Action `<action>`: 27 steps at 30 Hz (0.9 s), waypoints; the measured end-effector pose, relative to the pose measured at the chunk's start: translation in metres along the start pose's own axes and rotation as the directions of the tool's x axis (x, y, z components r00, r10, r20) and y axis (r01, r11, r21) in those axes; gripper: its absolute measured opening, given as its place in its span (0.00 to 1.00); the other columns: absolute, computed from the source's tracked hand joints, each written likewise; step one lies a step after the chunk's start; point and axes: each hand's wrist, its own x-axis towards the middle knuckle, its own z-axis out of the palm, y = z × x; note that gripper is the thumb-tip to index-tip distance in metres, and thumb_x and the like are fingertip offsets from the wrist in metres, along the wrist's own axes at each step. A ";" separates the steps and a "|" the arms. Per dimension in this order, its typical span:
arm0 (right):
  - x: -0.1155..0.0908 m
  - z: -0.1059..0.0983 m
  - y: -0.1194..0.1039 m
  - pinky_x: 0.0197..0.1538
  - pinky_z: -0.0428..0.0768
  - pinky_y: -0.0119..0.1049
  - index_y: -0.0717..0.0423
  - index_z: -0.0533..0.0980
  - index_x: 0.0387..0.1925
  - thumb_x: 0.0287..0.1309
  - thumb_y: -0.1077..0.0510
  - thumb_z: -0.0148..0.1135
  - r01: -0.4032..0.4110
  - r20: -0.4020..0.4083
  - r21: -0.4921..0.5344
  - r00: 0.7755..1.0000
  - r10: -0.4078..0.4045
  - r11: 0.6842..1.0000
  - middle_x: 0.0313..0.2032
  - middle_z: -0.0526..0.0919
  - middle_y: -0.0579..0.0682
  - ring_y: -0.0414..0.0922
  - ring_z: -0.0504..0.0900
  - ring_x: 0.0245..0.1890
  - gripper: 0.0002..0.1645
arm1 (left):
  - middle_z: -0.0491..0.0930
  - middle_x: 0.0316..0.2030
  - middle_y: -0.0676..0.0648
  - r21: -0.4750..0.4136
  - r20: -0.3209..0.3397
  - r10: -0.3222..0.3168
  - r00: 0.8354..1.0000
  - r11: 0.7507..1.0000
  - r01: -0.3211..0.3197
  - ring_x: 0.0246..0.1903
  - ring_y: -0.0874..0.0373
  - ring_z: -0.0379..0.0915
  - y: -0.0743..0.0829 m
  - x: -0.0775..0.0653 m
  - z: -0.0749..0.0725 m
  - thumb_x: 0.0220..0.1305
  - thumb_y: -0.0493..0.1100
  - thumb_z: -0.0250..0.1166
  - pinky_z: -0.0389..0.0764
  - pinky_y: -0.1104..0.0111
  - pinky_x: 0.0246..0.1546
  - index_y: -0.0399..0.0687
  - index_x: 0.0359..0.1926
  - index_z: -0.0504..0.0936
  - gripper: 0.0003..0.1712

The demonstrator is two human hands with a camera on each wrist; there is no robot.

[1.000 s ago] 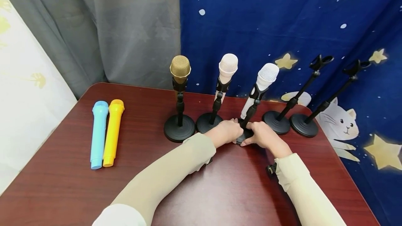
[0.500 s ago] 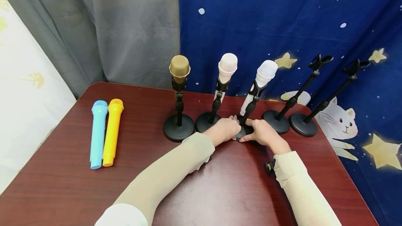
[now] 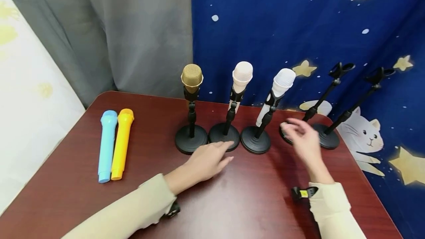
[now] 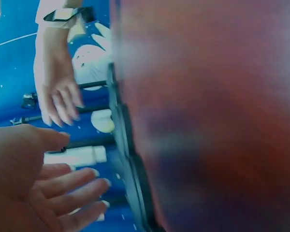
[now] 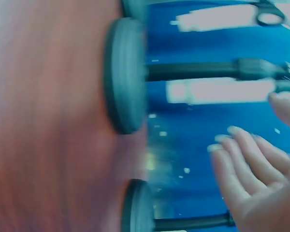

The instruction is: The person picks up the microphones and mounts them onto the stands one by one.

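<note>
Three microphones stand in black desk stands along the back of the table: a gold microphone, a pale pink microphone and a white microphone. The white one leans in its clip on a round black base. My left hand, fingers extended and holding nothing, hovers in front of the pink microphone's stand. My right hand is raised right of the white microphone's stand, fingers loosely bent with nothing between them; it partly hides the base of a bare stand. The right wrist view shows its fingers apart from the stands.
Another bare black stand is at the right end of the row, close to the table's edge. A blue microphone and a yellow microphone lie side by side at left. A blue curtain hangs behind.
Both hands have let go of the white microphone's stand base. The left hand has moved back to the left, the right hand up and to the right. The stand stays in the row.
</note>
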 end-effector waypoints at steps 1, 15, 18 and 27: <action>0.001 -0.005 -0.004 0.38 0.84 0.24 0.56 0.79 0.55 0.64 0.49 0.68 -0.012 -0.086 0.128 0.996 0.023 0.992 0.37 0.90 0.40 0.34 0.89 0.36 0.23 | 0.84 0.57 0.49 -0.015 -0.046 0.007 0.999 1.000 -0.007 0.54 0.57 0.83 -0.006 -0.012 -0.004 0.72 0.53 0.63 0.85 0.59 0.50 0.50 0.67 0.75 0.27; 0.028 -0.041 0.000 0.56 0.73 0.18 0.46 0.73 0.64 0.62 0.51 0.69 -0.078 -0.410 0.369 0.881 0.238 0.926 0.54 0.79 0.40 0.34 0.76 0.54 0.30 | 0.77 0.53 0.31 0.031 -0.414 -0.411 0.812 0.885 0.464 0.48 0.35 0.76 -0.125 -0.131 -0.063 0.64 0.47 0.69 0.81 0.43 0.44 0.33 0.61 0.75 0.30; 0.033 -0.048 0.001 0.71 0.65 0.23 0.44 0.63 0.75 0.66 0.48 0.65 -0.154 -0.350 0.344 0.894 0.279 0.926 0.70 0.71 0.46 0.37 0.70 0.68 0.39 | 0.73 0.55 0.24 0.054 -0.329 -0.521 0.788 0.823 0.566 0.48 0.29 0.73 -0.136 -0.139 -0.070 0.64 0.50 0.68 0.81 0.39 0.42 0.26 0.65 0.68 0.39; 0.050 -0.054 -0.003 0.75 0.64 0.31 0.33 0.51 0.79 0.69 0.38 0.57 -0.251 -0.187 0.253 0.935 0.302 0.934 0.80 0.52 0.43 0.38 0.59 0.77 0.43 | 0.77 0.44 0.23 0.171 -0.305 -0.518 0.799 0.796 0.581 0.37 0.29 0.75 -0.144 -0.139 -0.067 0.62 0.49 0.70 0.81 0.42 0.33 0.22 0.64 0.63 0.43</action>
